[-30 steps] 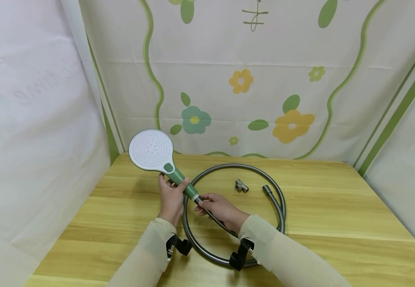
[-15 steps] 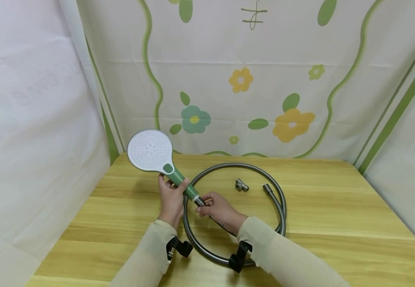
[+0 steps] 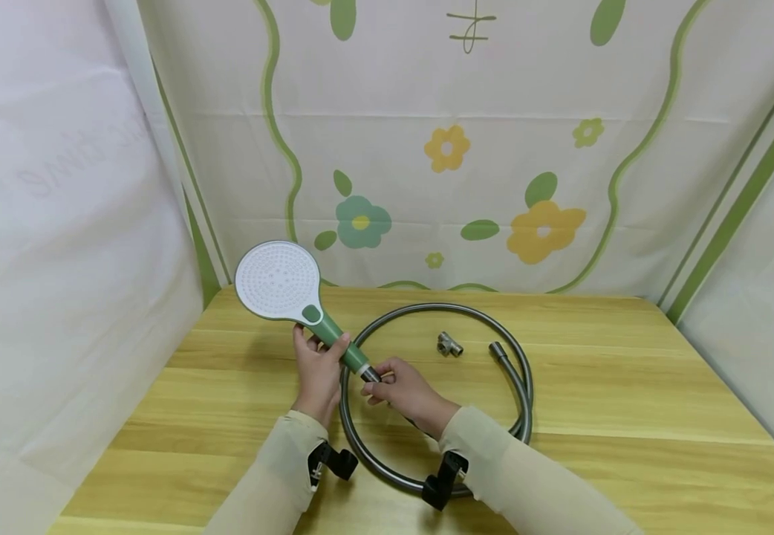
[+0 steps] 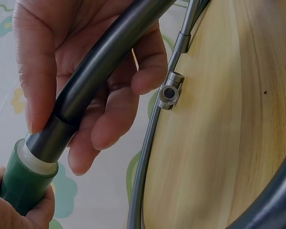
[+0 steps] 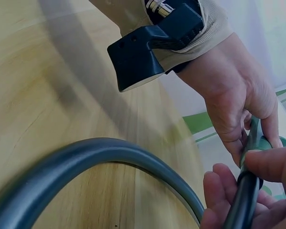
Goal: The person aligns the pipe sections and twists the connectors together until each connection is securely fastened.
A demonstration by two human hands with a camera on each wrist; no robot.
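Note:
A hand shower head point(image 3: 276, 281) with a round white spray face and green handle is raised over the table's left part, face toward the camera. My left hand point(image 3: 316, 375) grips its handle, thumb across the front. At the handle's lower end, a dark hose connector point(image 4: 47, 138) meets a white collar point(image 4: 31, 160). My right hand point(image 3: 414, 394) pinches this connector, thumb on one side and fingers on the other. From there the grey shower hose point(image 3: 434, 306) runs under the right wrist and loops on the table. Its other end point(image 3: 497, 352) lies inside the loop's right side.
A small metal T-shaped fitting point(image 3: 449, 345) lies inside the hose loop, toward the back. White fabric with printed flowers point(image 3: 447, 148) hangs behind the wooden table point(image 3: 628, 386) and along both sides. Each wrist carries a black camera mount point(image 3: 445, 479).
The right fingers have shifted on the connector, loosening and closing around it again, and more of it shows now than a second ago. The left hand keeps its grip on the handle.

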